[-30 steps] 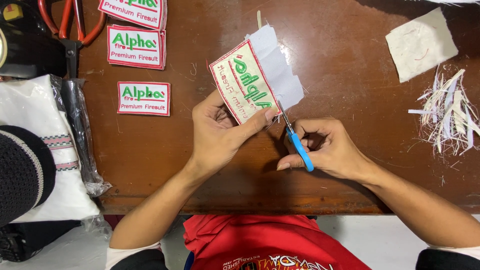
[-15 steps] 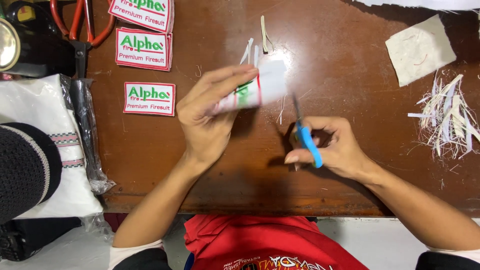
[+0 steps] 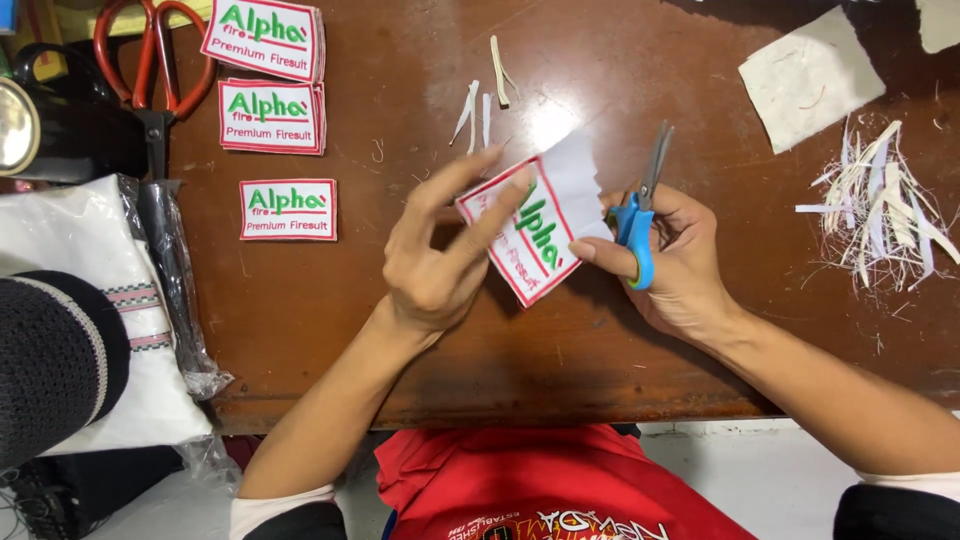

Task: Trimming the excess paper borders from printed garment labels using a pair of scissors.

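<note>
2 hands meet above the middle of the tabletop [image 3: 330, 330]: the left hand [image 3: 440, 255] pinches an embroidered patch [image 3: 528, 232] with untrimmed white backing, while the right hand [image 3: 680, 260] grips small blue-handled scissors [image 3: 640, 215], blades pointing up and shut. 3 finished patches [image 3: 270, 115] lie toward the far left corner beside red-handled shears [image 3: 150, 70], and white trimmings [image 3: 885, 200] pile near the right edge.

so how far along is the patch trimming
Done: three trimmed patches lie at the table's left, and a pile of white offcuts at the right. In hand: the left hand holds a patch with white backing along one edge; the right hand holds blue-handled scissors. Left: that backing.
</note>
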